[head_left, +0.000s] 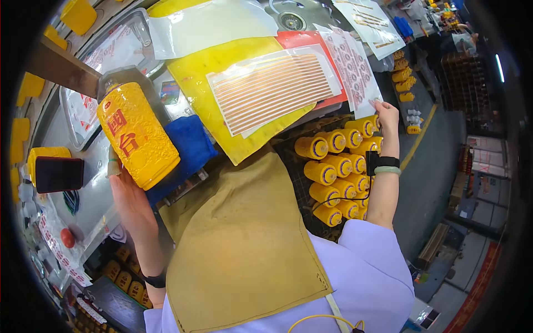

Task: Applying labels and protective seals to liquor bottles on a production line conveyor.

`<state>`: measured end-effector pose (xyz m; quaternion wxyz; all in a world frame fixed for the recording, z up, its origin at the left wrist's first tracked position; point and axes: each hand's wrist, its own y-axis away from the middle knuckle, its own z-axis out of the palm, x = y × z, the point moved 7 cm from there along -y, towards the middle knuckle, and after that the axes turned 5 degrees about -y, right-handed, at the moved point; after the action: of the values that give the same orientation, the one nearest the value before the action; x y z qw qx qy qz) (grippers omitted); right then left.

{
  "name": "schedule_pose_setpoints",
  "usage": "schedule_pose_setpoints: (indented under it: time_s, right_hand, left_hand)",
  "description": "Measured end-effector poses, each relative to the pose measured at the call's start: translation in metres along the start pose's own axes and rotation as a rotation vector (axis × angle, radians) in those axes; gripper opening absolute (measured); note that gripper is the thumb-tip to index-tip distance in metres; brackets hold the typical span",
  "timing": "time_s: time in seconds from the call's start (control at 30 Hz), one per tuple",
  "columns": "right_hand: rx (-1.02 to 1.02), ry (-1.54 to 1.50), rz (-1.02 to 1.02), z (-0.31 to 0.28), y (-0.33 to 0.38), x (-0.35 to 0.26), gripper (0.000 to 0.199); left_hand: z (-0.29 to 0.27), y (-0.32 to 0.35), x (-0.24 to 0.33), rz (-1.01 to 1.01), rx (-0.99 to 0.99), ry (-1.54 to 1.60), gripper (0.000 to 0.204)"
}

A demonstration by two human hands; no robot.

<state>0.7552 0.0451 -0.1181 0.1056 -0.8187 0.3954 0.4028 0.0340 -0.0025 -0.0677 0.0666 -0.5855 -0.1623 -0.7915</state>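
A large yellow bottle (pixel 136 133) with a textured surface and red characters is tilted at the left, over a blue cloth (pixel 186 141). My left hand (pixel 129 202) grips its lower left side; a pale cover sits on one fingertip, and the bottle hides the other fingers. Farther right, my right hand (pixel 387 114) pinches the near corner of a white sticker sheet (pixel 355 69) with red print. Between the hands, a sheet of copper-coloured strips (pixel 275 86) lies on a yellow mat (pixel 239 145), partly over a red sheet (pixel 302 40).
Several small yellow bottles (pixel 333 166) lie in rows below my right forearm. A wooden post (pixel 69 69) rises at the left, near a metal tray (pixel 83 130). A dark phone (pixel 59 175) leans on a yellow block. More strips (pixel 369 19) lie at the far right, beyond a sink drain (pixel 291 21).
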Motion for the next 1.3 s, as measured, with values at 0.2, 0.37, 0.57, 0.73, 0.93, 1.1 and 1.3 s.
schedule_pose_setpoints:
  time_s: [0.2,0.37,0.57,0.73,0.93,1.1,1.3]
  right_hand:
    - [-0.244,-0.285,0.197,0.022,0.005,0.000,0.016]
    - [-0.358,-0.497,0.249,0.036,0.016,0.005,0.018]
    - [-0.151,-0.132,0.061,0.025,0.039,-0.019,0.030]
    - [0.307,0.708,-0.199,-0.006,0.086,-0.107,0.014]
    - [-0.343,-0.018,-0.769,0.100,0.056,-0.235,0.016]
    - [-0.474,0.379,-0.757,0.241,-0.015,-0.288,0.026]
    - [-0.236,0.896,-0.599,0.313,-0.039,-0.289,0.023]
  left_hand:
    - [0.001,-0.001,0.000,0.001,-0.006,-0.021,0.066]
    - [-0.001,0.001,0.000,-0.046,0.041,-0.031,0.066]
    - [0.001,-0.001,0.001,0.012,-0.032,-0.034,0.069]
    - [0.001,-0.005,0.002,0.083,-0.103,0.029,0.061]
    - [0.003,-0.007,0.001,0.076,-0.148,0.024,0.061]
    - [-0.001,-0.008,-0.002,0.040,-0.079,0.010,0.059]
    - [0.001,-0.003,0.002,0.025,-0.027,-0.065,0.060]
